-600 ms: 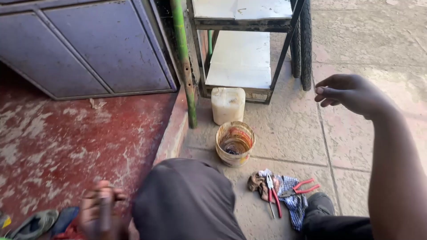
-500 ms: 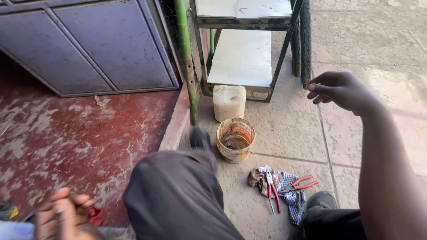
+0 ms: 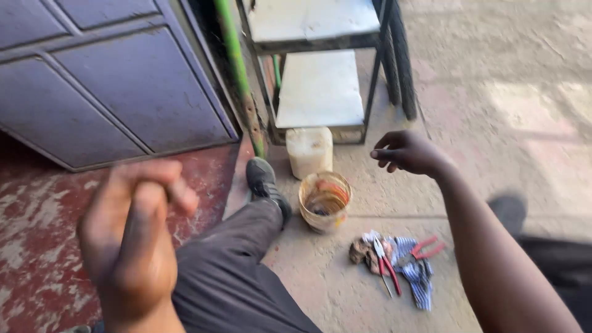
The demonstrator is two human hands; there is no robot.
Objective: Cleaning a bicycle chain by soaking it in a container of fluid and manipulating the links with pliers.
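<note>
My left hand (image 3: 132, 240) is raised close to the camera at the lower left, blurred, with its fingers curled into a fist; whether anything is inside it does not show. My right hand (image 3: 410, 153) reaches out over the concrete, fingers loosely curled with nothing visible in them, just right of a small white jerrycan (image 3: 309, 151) and above a dirty yellow bucket (image 3: 324, 200). My leg in dark trousers (image 3: 234, 271) stretches forward, its black shoe (image 3: 264, 179) beside the bucket.
Red-handled pliers (image 3: 425, 248) and other small tools lie on a striped cloth (image 3: 413, 271) on the concrete. A metal stand with white shelves (image 3: 317, 86), a black tyre (image 3: 401, 61), a green pole (image 3: 237, 74) and a purple metal door (image 3: 105, 92) stand ahead. A worn red floor (image 3: 37, 246) lies to the left.
My left hand has risen from the lower left corner up toward the camera. My leg has stretched forward, showing the shoe. My right hand has dropped lower and moved left, toward the jerrycan.
</note>
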